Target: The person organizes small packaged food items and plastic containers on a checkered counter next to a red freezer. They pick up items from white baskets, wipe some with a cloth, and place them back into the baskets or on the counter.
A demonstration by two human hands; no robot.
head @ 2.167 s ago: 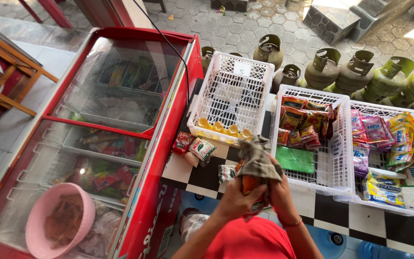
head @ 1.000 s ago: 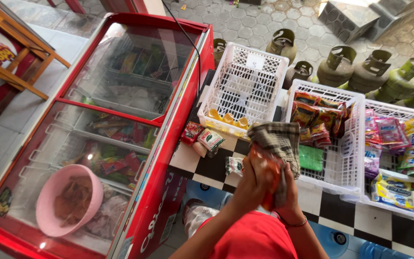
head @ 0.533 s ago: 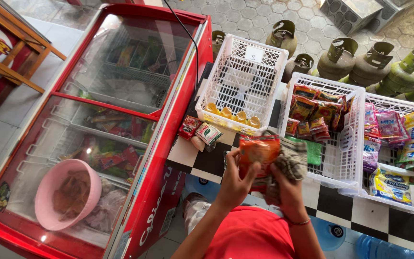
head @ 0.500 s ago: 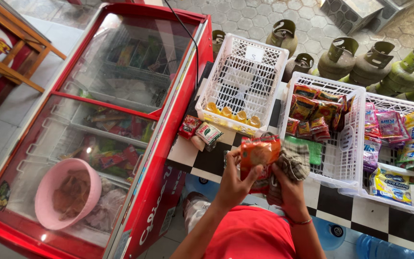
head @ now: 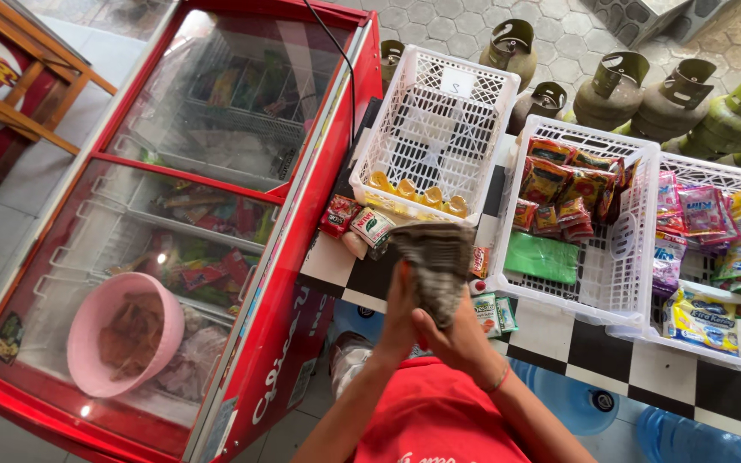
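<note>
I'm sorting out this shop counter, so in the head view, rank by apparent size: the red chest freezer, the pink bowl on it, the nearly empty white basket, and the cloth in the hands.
1. red chest freezer
2. nearly empty white basket
3. pink bowl
4. cloth, though it sits nearer the camera, so it may look bigger than it is.

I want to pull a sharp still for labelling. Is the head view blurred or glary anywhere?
Head view: the grey cloth held between left hand and right hand is motion-smeared; the red glass-topped freezer shows pale reflections; sunlit paving at top looks bright; edges bow from wide-angle distortion.
</note>
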